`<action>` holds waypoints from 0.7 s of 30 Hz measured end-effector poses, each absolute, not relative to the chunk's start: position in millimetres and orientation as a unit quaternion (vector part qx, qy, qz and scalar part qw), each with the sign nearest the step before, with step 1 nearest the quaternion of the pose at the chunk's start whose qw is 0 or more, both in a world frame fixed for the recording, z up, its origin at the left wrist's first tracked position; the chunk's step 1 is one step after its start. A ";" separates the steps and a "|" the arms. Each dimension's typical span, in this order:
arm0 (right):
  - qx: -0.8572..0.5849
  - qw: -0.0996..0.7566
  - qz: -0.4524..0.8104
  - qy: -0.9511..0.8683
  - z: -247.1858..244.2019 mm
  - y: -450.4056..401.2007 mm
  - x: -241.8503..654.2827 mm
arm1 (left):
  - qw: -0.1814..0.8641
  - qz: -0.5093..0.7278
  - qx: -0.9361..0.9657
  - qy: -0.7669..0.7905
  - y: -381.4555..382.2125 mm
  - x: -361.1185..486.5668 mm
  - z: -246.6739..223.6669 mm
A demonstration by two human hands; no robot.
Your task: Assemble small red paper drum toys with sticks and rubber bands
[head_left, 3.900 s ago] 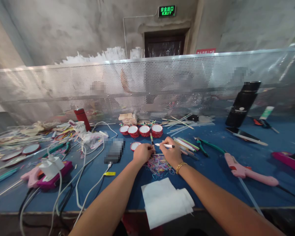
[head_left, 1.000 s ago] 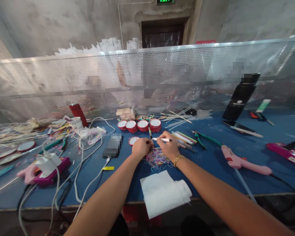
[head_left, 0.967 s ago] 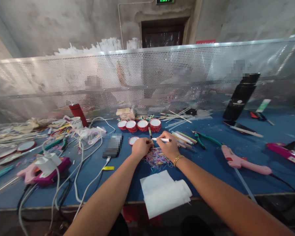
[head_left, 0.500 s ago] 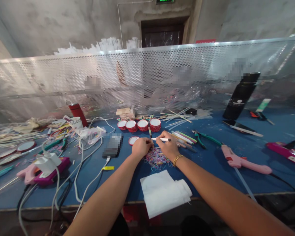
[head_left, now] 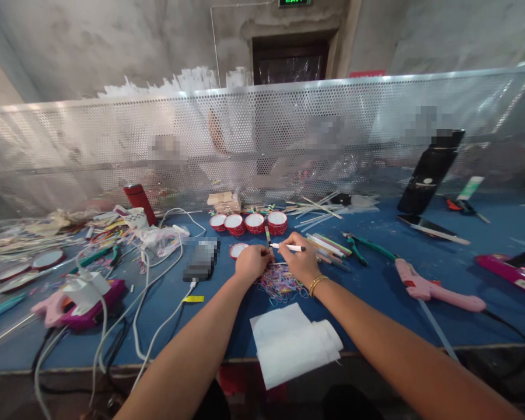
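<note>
A white marker (head_left: 291, 248) with a dark end is pinched in my right hand (head_left: 304, 261). Its tip points left and meets, or nearly meets, a small narrow stick (head_left: 268, 234) with dark and greenish bands. The fingers of my left hand (head_left: 251, 262) are closed on the lower end of that stick. Under both hands lies a tangled pile of coloured loops (head_left: 282, 283). Just left of my left hand, a round white disc with a red rim (head_left: 237, 250) is partly covered. Several colored pens (head_left: 330, 244) rest beside my right hand.
Stacks of red-rimmed discs (head_left: 254, 221) stand behind the hands. White cloth (head_left: 289, 344) lies at the near edge. To the right are green-handled pliers (head_left: 359, 248) and a pink glue gun (head_left: 437, 291); to the left, a phone (head_left: 201, 259), white cables and a purple power strip (head_left: 94, 306).
The view has shifted very slightly. Both hands keep the same hold, and the marker stays at the stick with hardly any visible movement.
</note>
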State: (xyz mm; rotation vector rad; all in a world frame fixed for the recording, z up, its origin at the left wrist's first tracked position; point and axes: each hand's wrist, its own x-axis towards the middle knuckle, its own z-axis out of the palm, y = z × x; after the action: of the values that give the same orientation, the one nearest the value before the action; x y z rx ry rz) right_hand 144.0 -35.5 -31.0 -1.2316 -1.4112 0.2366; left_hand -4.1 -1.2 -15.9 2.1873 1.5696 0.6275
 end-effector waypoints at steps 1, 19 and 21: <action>-0.530 0.587 0.103 -0.603 -30.7 -35.6 143.9 | 0.184 0.224 0.779 0.556 -0.7 -4.2 -16.5; -0.533 0.592 0.118 -0.593 -28.9 -36.0 143.3 | 0.190 0.223 0.778 0.556 -1.7 -4.7 -14.5; -0.543 0.589 0.105 -0.589 -29.6 -35.6 144.2 | 0.194 0.219 0.778 0.556 -1.6 -4.7 -14.7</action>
State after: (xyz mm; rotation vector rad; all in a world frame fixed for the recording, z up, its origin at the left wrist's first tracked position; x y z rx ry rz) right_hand 144.2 -35.6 -29.6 -1.2640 -1.3718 0.2456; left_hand -4.7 -1.6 -14.7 2.1800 1.5600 0.6152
